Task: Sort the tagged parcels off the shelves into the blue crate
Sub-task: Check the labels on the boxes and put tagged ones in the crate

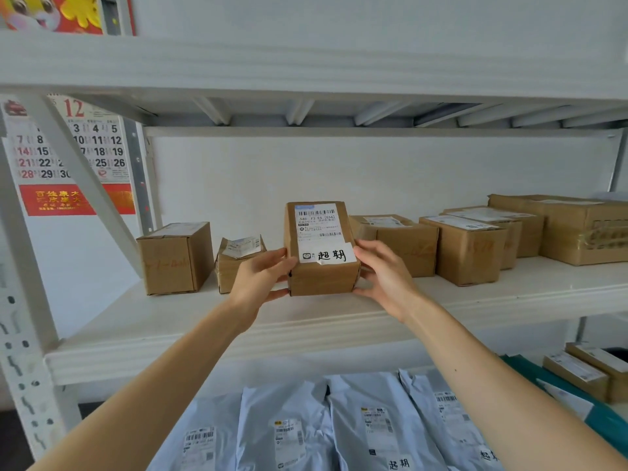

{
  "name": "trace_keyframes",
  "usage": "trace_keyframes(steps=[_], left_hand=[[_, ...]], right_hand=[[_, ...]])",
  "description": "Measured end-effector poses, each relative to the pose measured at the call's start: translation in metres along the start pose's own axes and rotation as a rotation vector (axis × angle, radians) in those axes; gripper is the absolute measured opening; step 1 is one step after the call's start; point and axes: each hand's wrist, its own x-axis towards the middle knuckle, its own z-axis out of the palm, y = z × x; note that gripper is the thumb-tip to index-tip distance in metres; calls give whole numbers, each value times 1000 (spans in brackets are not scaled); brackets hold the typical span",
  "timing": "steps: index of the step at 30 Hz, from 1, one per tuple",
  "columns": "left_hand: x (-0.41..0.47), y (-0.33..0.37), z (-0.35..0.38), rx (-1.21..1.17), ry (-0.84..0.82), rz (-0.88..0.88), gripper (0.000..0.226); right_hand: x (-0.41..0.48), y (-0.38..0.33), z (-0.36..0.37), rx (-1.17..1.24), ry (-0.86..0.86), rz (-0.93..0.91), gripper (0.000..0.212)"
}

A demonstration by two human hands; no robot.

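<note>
Bottom of frame: pale mailer bags (373,419) are stacked. At centre, a tagged parcel (321,263) is clasped btwn left hand (261,278) & right hand (384,277), fingers curled round its sides, at the middle shelf (204,334). Other boxes (465,249) are lined up behind.

Our two arms bare to frame edge, L forearm (163,368) & R forearm (492,368) both long, slim, our L hand (260,280) & R hand (385,277) bare too, slender fingers (370,248), small dark speck (455,370) approx. mid R forearm
</note>
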Motion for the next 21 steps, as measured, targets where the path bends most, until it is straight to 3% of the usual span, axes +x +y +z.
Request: trace_keyframes(steps=[11,16,21], left_hand=[[-29,0,-16,-111,-125,101,49],[-35,-11,-11,-173,-203,71,65],[-35,-19,4,-220,-282,50,68]], right_hand=[[-41,-3,1,-16,-92,-82,40],[-58,-5,-6,-91,-85,-89,39],[-71,-6,-21,-108,-28,-63,55]])
